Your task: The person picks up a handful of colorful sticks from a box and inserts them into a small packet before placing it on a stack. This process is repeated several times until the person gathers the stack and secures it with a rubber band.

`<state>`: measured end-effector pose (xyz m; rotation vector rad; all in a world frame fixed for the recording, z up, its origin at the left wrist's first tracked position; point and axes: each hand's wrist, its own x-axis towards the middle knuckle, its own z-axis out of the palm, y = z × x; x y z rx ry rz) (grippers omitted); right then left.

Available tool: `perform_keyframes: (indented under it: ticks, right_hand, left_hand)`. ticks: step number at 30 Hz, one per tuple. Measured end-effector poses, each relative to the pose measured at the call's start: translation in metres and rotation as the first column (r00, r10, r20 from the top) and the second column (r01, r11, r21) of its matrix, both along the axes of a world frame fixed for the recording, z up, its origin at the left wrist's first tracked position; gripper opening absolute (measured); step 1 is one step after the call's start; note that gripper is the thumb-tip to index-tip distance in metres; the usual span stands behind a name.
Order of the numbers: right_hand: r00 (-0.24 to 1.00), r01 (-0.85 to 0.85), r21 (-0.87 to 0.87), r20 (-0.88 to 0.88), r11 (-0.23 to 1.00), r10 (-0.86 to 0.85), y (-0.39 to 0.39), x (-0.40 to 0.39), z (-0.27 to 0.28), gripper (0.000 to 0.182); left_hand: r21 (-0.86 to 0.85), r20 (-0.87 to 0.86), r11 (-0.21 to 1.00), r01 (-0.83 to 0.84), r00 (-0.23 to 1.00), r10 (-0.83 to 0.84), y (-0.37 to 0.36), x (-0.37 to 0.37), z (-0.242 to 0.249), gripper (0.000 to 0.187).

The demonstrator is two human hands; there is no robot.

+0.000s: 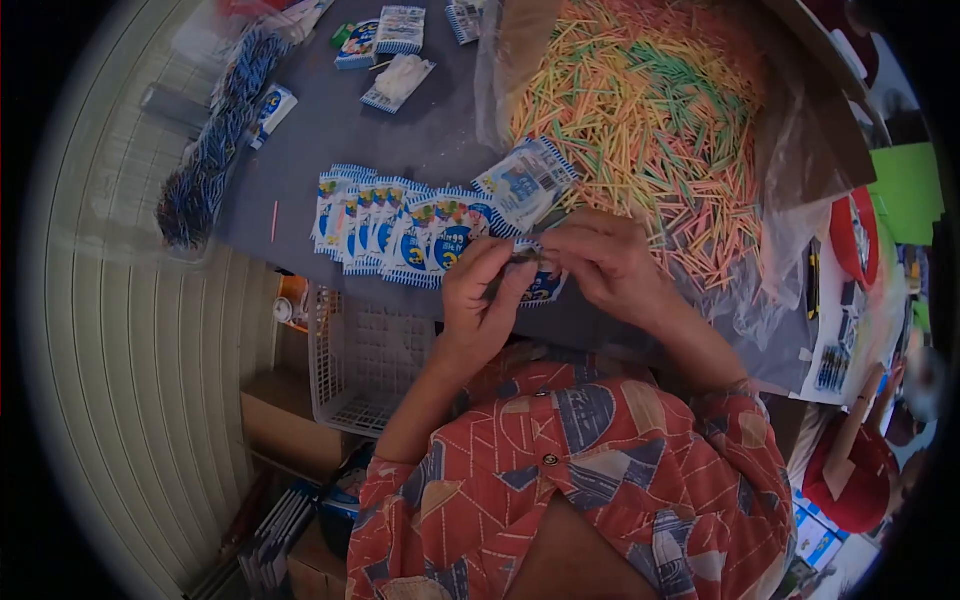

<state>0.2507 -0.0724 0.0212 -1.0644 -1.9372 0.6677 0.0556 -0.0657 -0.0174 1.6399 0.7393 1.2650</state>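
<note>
Near the table's front edge, my left hand [480, 295] and my right hand [605, 262] pinch the top of a small blue-and-white printed packet [546, 288] between them. Both hands are closed, and the fingers partly cover the packet. Just beyond it lies another packet [527, 185], with a barcode side up, close to my right fingers. To the left, a fanned row of similar packets [408, 240] overlaps on the grey table [420, 140]. Past my right hand, a big heap of thin pastel sticks [640, 120] fills a plastic-lined cardboard box [820, 130].
Several packet stacks [400, 30] lie at the back, one with a white crumpled wad [402, 76] on it. A bundle of dark twisted strands [235, 120] lies at left, near a lone pink stick [275, 221]. Below the table edge stands a white plastic basket [365, 350].
</note>
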Motion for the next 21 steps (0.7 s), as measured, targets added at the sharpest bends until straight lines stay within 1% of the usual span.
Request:
perform_keyframes:
  ticks: [1,3,4,6,7,8,9,10,11,12,13,14,15,16,18,19,21]
  right_hand:
    - [1.0,0.023,-0.001,0.006,1.0,-0.023,0.001,-0.002,-0.003,0.022]
    - [0.986,-0.003,-0.177,-0.165,0.984,-0.026,0.003,-0.008,-0.008,0.032]
    - [0.986,0.017,-0.173,-0.159,0.985,-0.045,0.003,-0.015,-0.01,0.032]
    - [0.998,-0.06,0.048,-0.024,0.997,0.062,0.0,-0.026,-0.014,0.042]
    - [0.997,-0.069,0.066,0.049,0.995,0.066,-0.004,-0.025,-0.018,0.053]
    - [0.998,-0.025,0.073,0.066,0.997,0.02,-0.005,-0.019,-0.019,0.053]
    - [0.996,-0.003,0.085,0.09,0.996,-0.005,-0.006,-0.014,-0.02,0.049]
    - [0.994,0.007,0.095,0.111,0.995,-0.018,-0.007,-0.008,-0.021,0.045]
    - [0.992,0.022,0.1,0.121,0.995,-0.035,-0.008,0.004,-0.021,0.045]
    - [0.98,0.074,0.105,0.176,0.992,-0.092,-0.009,0.02,-0.021,0.041]
    - [0.963,0.127,0.106,0.226,0.986,-0.149,-0.01,0.034,-0.019,0.037]
    - [0.933,0.195,0.271,0.245,0.943,-0.263,-0.009,0.047,-0.014,0.023]
    - [0.862,0.219,0.333,0.375,0.917,-0.341,-0.01,0.067,-0.014,0.023]
    - [0.766,0.23,0.395,0.49,0.889,-0.416,-0.011,0.091,-0.014,0.023]
    - [0.707,0.309,0.402,0.509,0.862,-0.491,-0.011,0.135,-0.007,0.025]
    - [0.704,0.311,0.401,0.512,0.862,-0.492,-0.01,0.155,-0.006,0.025]
    - [0.588,0.521,0.287,0.561,0.804,-0.582,0.001,0.189,-0.008,0.024]
  left_hand:
    - [-0.001,0.006,1.0,0.023,1.0,-0.023,-0.003,0.0,-0.002,0.017]
    - [-0.059,0.048,0.995,-0.078,0.996,0.081,-0.01,-0.001,-0.01,0.027]
    - [-0.055,0.055,0.997,-0.058,0.997,0.061,-0.011,-0.005,-0.012,0.027]
    - [-0.04,-0.073,0.976,-0.213,0.975,0.209,-0.006,-0.014,-0.015,0.035]
    - [0.124,-0.197,0.969,-0.215,0.951,0.236,0.002,-0.019,-0.005,0.049]
    - [0.128,-0.179,0.976,-0.173,0.964,0.195,0.01,-0.024,-0.003,0.049]
    - [0.258,-0.472,0.941,-0.219,0.821,0.321,0.015,-0.03,-0.003,0.055]
    - [0.4,-0.686,0.889,-0.225,0.569,0.453,0.02,-0.035,-0.004,0.06]
    - [0.42,-0.671,0.883,-0.211,0.583,0.459,0.025,-0.039,-0.012,0.069]
    - [0.428,-0.662,0.881,-0.201,0.595,0.456,0.026,-0.038,-0.01,0.069]
    - [0.429,-0.707,0.883,-0.189,0.538,0.458,0.025,-0.038,-0.006,0.069]
    - [0.428,-0.75,0.886,-0.178,0.478,0.458,0.023,-0.038,-0.003,0.069]
    - [0.429,-0.745,0.888,-0.168,0.49,0.452,0.022,-0.038,-0.003,0.069]
    - [0.436,-0.752,0.884,-0.171,0.469,0.462,0.022,-0.039,-0.004,0.07]
    - [0.43,-0.766,0.885,-0.178,0.446,0.462,0.022,-0.04,-0.003,0.069]
    - [0.427,-0.767,0.887,-0.175,0.45,0.458,0.024,-0.035,0.002,0.069]
    - [0.642,-0.693,0.761,-0.094,0.355,0.628,0.027,-0.028,0.015,0.06]
